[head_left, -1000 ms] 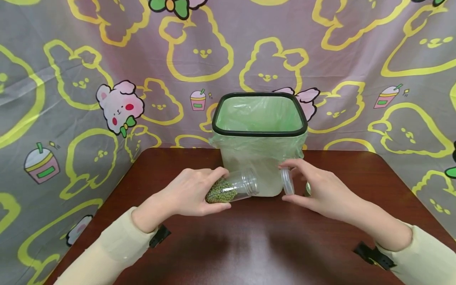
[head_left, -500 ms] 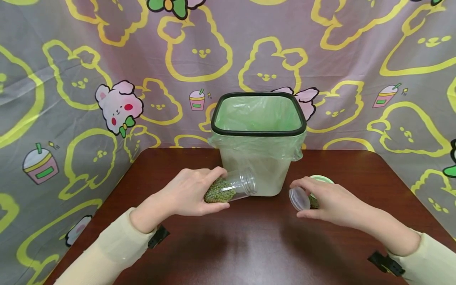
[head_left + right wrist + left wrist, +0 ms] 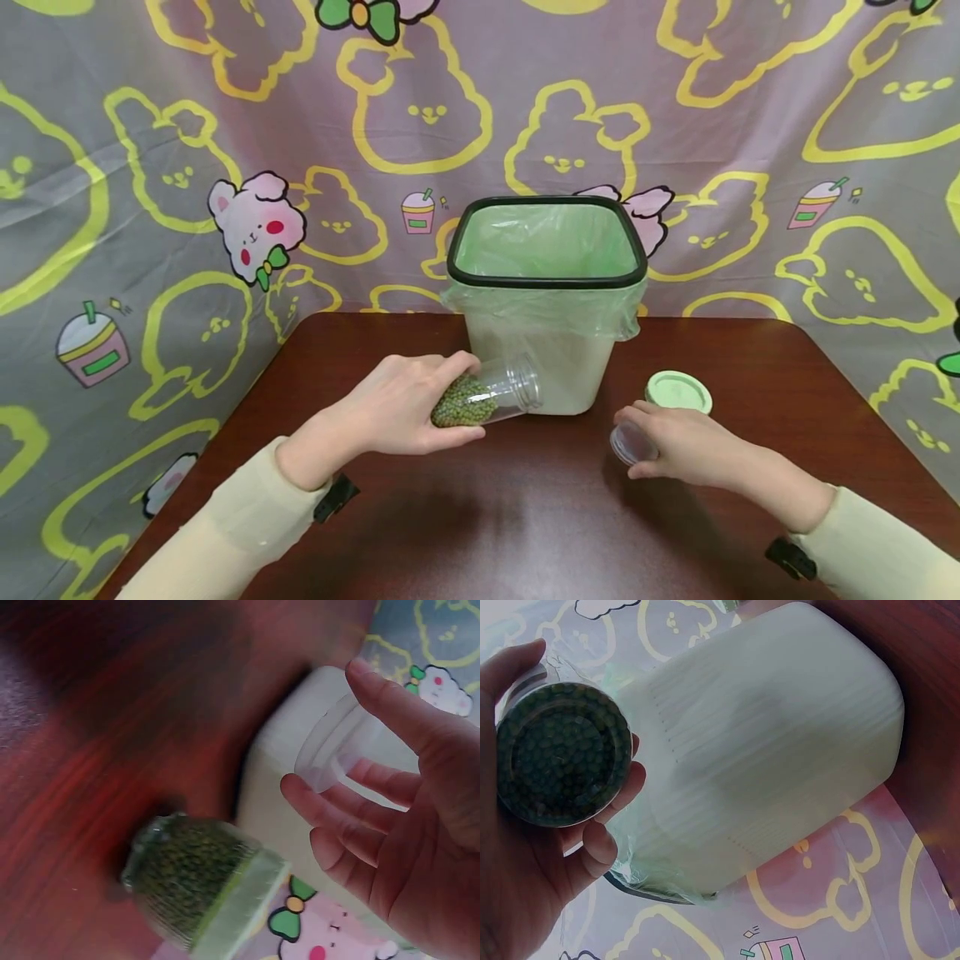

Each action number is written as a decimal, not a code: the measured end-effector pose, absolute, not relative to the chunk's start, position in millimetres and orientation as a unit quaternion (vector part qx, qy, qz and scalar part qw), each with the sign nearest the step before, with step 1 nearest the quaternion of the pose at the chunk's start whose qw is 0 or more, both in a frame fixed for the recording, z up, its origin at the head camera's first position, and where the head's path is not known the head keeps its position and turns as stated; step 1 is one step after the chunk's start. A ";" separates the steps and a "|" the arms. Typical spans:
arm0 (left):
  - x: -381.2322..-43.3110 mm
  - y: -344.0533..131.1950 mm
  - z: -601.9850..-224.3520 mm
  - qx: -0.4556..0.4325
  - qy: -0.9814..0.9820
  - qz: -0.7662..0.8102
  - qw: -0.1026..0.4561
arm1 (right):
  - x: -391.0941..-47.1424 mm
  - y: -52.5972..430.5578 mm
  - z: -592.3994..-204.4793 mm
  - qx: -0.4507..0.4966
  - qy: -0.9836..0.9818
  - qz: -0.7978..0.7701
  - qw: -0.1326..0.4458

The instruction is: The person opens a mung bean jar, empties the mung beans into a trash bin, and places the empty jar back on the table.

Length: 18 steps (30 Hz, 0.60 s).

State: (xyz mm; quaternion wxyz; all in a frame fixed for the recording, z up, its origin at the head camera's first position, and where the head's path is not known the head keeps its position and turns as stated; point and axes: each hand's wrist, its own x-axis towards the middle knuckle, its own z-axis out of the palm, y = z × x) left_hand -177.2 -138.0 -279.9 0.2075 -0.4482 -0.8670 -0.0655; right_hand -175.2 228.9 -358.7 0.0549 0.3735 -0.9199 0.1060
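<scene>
In the head view, my left hand (image 3: 397,404) grips a clear jar (image 3: 517,385) partly filled with small green beans (image 3: 465,402). The jar lies tilted in the air, its uncovered mouth facing right and the beans gathered at its base. Its round bottom fills part of the left wrist view, the green beans (image 3: 566,757) showing through. My right hand (image 3: 690,446) pinches a translucent plastic lid (image 3: 632,443) by its edge, low over the table. Just behind that hand stands a second jar with a pale green lid (image 3: 678,392); green beans (image 3: 187,866) fill it in the right wrist view.
A pale bin (image 3: 547,367) with a black rim (image 3: 547,283) and a green bag (image 3: 547,242) stands at the middle back, just beyond the left hand's jar. The dark red table (image 3: 525,517) ends at a patterned cloth (image 3: 420,100) on the back and sides.
My right hand has moved right, down and nearer with the translucent lid, away from the tilted jar. The green-lidded jar now shows more behind it. My left hand has stayed in place.
</scene>
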 end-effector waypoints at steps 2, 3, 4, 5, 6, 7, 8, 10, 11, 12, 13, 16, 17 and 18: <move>-177.4 -137.9 -279.9 -0.449 -0.867 -0.066 0.207 | -177.8 229.8 -363.0 0.372 -0.921 0.103 0.048; -177.4 -137.8 -279.8 -0.449 -0.867 -0.066 0.206 | -179.1 230.2 -365.0 0.371 -0.922 0.103 0.044; -177.4 -137.8 -279.7 -0.448 -0.868 -0.067 0.205 | -180.3 230.4 -367.0 0.366 -0.924 0.102 0.038; -177.3 -137.9 -279.7 -0.448 -0.868 -0.067 0.203 | -181.5 230.5 -369.1 0.363 -0.926 0.098 0.033; -177.1 -137.9 -279.4 -0.447 -0.869 -0.067 0.201 | -182.9 230.6 -371.2 0.362 -0.927 0.095 0.028; -176.9 -137.8 -279.1 -0.446 -0.870 -0.068 0.198 | -184.2 230.5 -373.4 0.361 -0.928 0.092 0.023; -176.6 -137.9 -278.9 -0.446 -0.871 -0.067 0.196 | -185.3 230.4 -375.4 0.360 -0.929 0.089 0.020; -176.2 -138.1 -278.4 -0.444 -0.872 -0.068 0.192 | -187.4 230.0 -379.1 0.359 -0.930 0.084 0.013; -176.1 -138.3 -278.2 -0.444 -0.873 -0.067 0.191 | -188.2 229.9 -380.8 0.359 -0.930 0.082 0.011; -175.9 -138.5 -277.9 -0.444 -0.873 -0.068 0.190 | -189.1 229.7 -382.3 0.358 -0.930 0.083 0.007; -175.8 -138.7 -277.9 -0.443 -0.874 -0.067 0.190 | -189.9 229.5 -383.7 0.358 -0.930 0.084 0.004; -175.5 -139.6 -277.9 -0.441 -0.875 -0.068 0.188 | -192.1 228.7 -387.3 0.355 -0.930 0.090 -0.012; -175.3 -139.9 -277.9 -0.440 -0.875 -0.068 0.188 | -192.7 228.4 -388.3 0.355 -0.930 0.091 -0.016; -175.2 -140.2 -278.0 -0.440 -0.876 -0.069 0.188 | -193.3 228.0 -389.3 0.355 -0.930 0.092 -0.021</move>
